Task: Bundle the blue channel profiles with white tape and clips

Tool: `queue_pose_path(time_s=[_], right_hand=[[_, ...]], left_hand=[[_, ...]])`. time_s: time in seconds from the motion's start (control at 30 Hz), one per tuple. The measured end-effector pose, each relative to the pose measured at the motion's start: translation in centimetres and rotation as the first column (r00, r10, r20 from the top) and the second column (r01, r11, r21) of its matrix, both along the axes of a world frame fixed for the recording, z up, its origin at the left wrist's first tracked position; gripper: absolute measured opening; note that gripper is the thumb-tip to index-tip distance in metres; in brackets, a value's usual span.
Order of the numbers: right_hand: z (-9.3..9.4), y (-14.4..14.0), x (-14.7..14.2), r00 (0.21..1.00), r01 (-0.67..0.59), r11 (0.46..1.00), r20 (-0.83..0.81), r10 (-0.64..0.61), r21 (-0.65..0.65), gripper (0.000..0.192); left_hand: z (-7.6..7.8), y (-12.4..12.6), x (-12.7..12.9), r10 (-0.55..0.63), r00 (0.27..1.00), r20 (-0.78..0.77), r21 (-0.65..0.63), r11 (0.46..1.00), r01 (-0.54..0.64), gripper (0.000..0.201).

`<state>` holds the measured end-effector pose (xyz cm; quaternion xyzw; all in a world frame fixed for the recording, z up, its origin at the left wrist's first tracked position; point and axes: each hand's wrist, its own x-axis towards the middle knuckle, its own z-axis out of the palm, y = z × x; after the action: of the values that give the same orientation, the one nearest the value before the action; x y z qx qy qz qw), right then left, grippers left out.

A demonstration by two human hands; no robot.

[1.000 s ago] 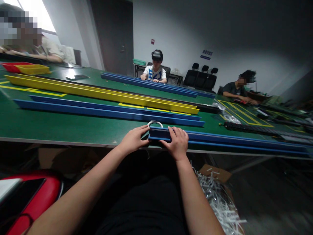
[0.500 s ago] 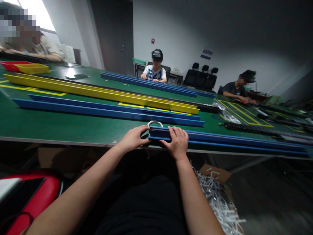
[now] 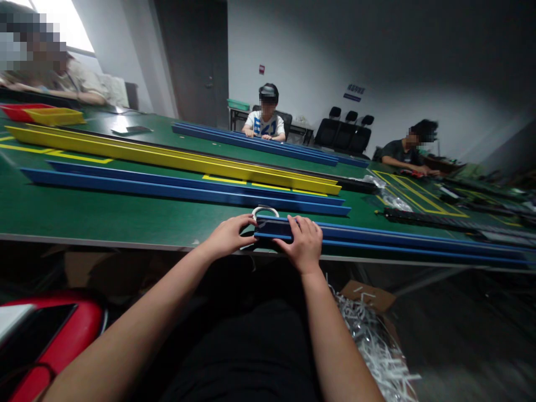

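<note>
A long blue channel rail (image 3: 397,235) lies along the table's near edge and runs off to the right. My left hand (image 3: 228,237) is at its left end, with the thumb on the near wall and the fingers at the far wall. Just to the right, my right hand (image 3: 305,245) grips the same rail across both walls, thumb near and fingertips over the far side. Behind the rail's end stands a white ring (image 3: 266,209), partly hidden, which looks like a roll of tape. What is between my left fingertips is too small to make out.
Beyond my hands lie another blue rail (image 3: 188,190) and a yellow rail (image 3: 167,157) on the green table (image 3: 125,215). Trays (image 3: 54,116) sit at the far left. Cut white strips fill a box (image 3: 372,329) below right. Three people work around the table.
</note>
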<state>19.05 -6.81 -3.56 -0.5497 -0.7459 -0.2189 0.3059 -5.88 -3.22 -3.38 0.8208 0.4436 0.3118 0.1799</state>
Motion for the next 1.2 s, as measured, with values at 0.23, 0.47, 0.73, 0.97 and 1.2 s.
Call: queue_pose_path(time_s=[0.23,0.47,0.73,0.97,1.2], right_hand=[[0.04,0.0,-0.13,1.0,0.005,1.0,-0.007,-0.005,-0.009,0.071],[-0.03,0.07,-0.08,1.0,0.016,1.0,0.007,-0.016,-0.008,0.071],[0.07,0.08,-0.16,1.0,0.012,1.0,0.011,-0.012,-0.004,0.071],[-0.02,0.15,-0.11,0.999,0.026,0.999,0.022,-0.026,-0.02,0.071],[-0.03,0.18,-0.17,1.0,0.013,1.0,0.007,-0.013,-0.007,0.07]], left_hand=[[-0.09,0.2,-0.04,0.01,1.0,-0.025,0.004,1.0,-0.01,0.053],[0.23,-0.01,-0.05,-0.007,0.999,-0.053,-0.001,1.0,0.007,0.055],[0.51,-0.12,0.1,-0.005,0.997,-0.078,0.002,1.0,0.005,0.053],[0.42,-0.07,0.18,-0.008,0.996,-0.094,0.016,1.0,0.01,0.052],[0.57,-0.17,0.14,-0.009,0.994,-0.111,0.01,1.0,0.01,0.049]])
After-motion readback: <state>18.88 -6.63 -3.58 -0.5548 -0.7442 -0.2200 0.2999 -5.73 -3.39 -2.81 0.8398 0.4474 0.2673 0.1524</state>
